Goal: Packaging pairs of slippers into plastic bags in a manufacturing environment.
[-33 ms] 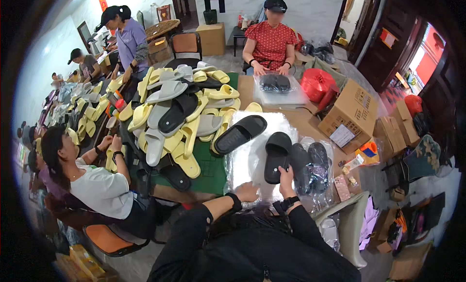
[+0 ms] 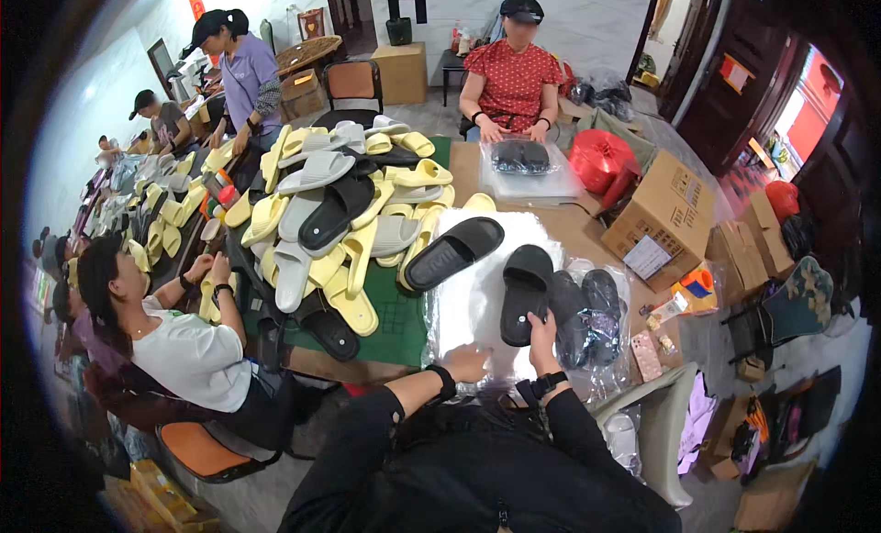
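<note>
My right hand grips the heel end of a black slide slipper, its toe pointing away from me. The slipper is over a stack of clear, shiny plastic bags. At the near edge of these bags, my left hand is closed, fingers bent together; what they pinch, if anything, is too indistinct to tell. Another black slipper lies across the stack's far left corner. Just right of my right hand, a pair of black slippers sits in clear plastic.
A heap of yellow, grey and black slippers covers the table's left part. A cardboard box, a red roll and a pink phone are on the right. Across sits a person with bagged slippers; another person works at left.
The black slipper in my right hand has shifted very slightly away from me. Both hands stay nearly in place.
</note>
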`<state>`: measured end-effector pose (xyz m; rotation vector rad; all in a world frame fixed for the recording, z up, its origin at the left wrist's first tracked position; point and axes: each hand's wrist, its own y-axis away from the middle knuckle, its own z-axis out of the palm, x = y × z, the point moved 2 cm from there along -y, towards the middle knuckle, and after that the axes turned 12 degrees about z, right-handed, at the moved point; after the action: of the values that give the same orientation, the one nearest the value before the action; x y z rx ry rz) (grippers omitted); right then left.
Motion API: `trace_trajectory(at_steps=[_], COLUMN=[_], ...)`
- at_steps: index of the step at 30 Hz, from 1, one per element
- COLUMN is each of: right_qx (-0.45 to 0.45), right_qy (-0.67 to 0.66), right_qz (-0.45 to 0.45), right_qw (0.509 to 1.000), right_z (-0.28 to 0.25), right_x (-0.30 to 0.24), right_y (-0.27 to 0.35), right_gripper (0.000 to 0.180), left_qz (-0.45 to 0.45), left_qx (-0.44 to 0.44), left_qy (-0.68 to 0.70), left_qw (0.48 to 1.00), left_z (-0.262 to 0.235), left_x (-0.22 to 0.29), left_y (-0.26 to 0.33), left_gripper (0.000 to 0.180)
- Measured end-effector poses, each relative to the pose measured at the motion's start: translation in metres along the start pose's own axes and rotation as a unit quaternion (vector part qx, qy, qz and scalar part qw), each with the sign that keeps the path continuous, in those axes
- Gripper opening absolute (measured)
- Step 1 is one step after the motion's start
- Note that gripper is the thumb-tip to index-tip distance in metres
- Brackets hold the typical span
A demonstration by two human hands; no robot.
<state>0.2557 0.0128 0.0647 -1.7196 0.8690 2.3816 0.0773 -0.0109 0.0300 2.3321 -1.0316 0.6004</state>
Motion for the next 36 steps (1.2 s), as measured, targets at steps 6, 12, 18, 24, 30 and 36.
trace_trajectory(at_steps=[6,12,18,24,30,36], right_qx=[-0.110,-0.178,-0.186,-0.087,-0.016,0.078], right_qy=[-0.012,0.015,-0.017,0.012,0.214,0.496], right_qz=[-0.017,0.012,0.014,-0.021,-0.029,-0.135], right_qw=[0.994,0.984,0.982,0.996,0.976,0.854], right_z=[-0.005,-0.023,-0.021,-0.006,-0.009,0.006], right_x=[-0.058,-0.097,-0.094,-0.063,0.010,0.033], right_y=[0.024,0.053,0.041,0.006,-0.039,-0.011], right_gripper=[0.047,0.046,0.046,0.042,0.044,0.054], left_qz=[-0.047,-0.077,-0.060,-0.042,-0.055,-0.053], left_qx=[-0.050,-0.048,-0.021,0.026,0.008,-0.034], left_qy=[-0.179,-0.176,-0.162,-0.140,-0.120,-0.118], left_qw=[0.981,0.980,0.985,0.989,0.991,0.991], left_z=[0.021,0.031,0.039,0.033,0.034,0.024], left_x=[0.010,0.012,0.011,0.014,0.010,0.015], left_y=[0.000,-0.004,-0.008,0.001,-0.001,0.003], left_gripper=[0.069,0.084,0.069,0.058,0.062,0.057])
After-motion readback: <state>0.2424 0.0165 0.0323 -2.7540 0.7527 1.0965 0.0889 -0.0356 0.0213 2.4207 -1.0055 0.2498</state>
